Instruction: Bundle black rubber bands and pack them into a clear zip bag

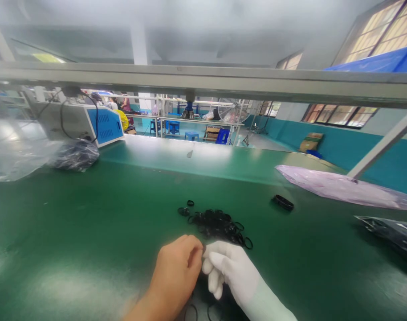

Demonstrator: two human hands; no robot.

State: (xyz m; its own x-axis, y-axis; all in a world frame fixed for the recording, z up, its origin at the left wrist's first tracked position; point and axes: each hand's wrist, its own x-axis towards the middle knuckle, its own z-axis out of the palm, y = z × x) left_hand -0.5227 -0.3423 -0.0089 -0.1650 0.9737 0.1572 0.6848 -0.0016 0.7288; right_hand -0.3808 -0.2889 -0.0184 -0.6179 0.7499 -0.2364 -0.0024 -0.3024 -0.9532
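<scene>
My left hand (178, 265), bare, is closed with its fingers curled and the tips pressed together. Wearing a white glove, my right hand (228, 267) pinches with thumb and forefinger right beside it. A sliver of something small and dark (204, 249) shows where the fingertips meet; the fingers hide most of it. Just beyond both hands lies a pile of thin black rings (218, 225). One loose black ring (190, 203) sits at the pile's far edge. Below my hands, near the lower frame edge, more thin rings (191, 312) show in part.
A thicker black band (283, 202) lies right of the pile on the green table (90, 223). Plastic bags rest at left (75, 155) and right (343, 187). A blue-and-grey machine (105, 124) stands at back left. A pale beam (203, 80) crosses above the table.
</scene>
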